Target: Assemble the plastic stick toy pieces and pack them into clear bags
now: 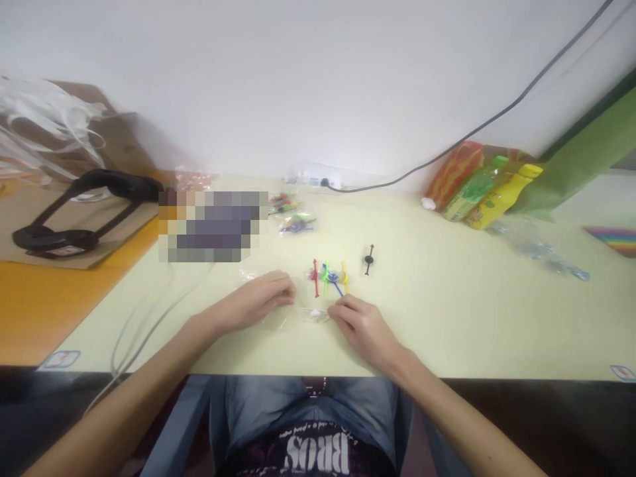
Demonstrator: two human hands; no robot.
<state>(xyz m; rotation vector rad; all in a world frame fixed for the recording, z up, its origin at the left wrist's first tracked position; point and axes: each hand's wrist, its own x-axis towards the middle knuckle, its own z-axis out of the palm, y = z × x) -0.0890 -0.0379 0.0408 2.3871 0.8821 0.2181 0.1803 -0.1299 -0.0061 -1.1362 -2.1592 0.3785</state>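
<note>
My right hand (pixel 365 328) is closed in a pinch at the right end of a small white arrow spinner (pixel 315 314), just above the table front. My left hand (pixel 263 298) has its fingers curled together over a thin clear plastic bag (pixel 278 319), which spreads under and around it; its fingertips are partly hidden. Just beyond the hands lie a red arrow spinner (pixel 315 278), a green one (pixel 326 279), a blue one (pixel 336 281) and a yellow one (pixel 345 278), side by side. A black arrow spinner (pixel 368 260) lies apart to the right.
Bagged colourful pieces (pixel 297 224) lie farther back on the pale table (pixel 472 305). A pixelated dark object (pixel 213 226) is at left, near a black frame-like device (pixel 89 212) and cables (pixel 159 311). Bottles (pixel 501 199) and crumpled clear plastic (pixel 541 252) sit at right.
</note>
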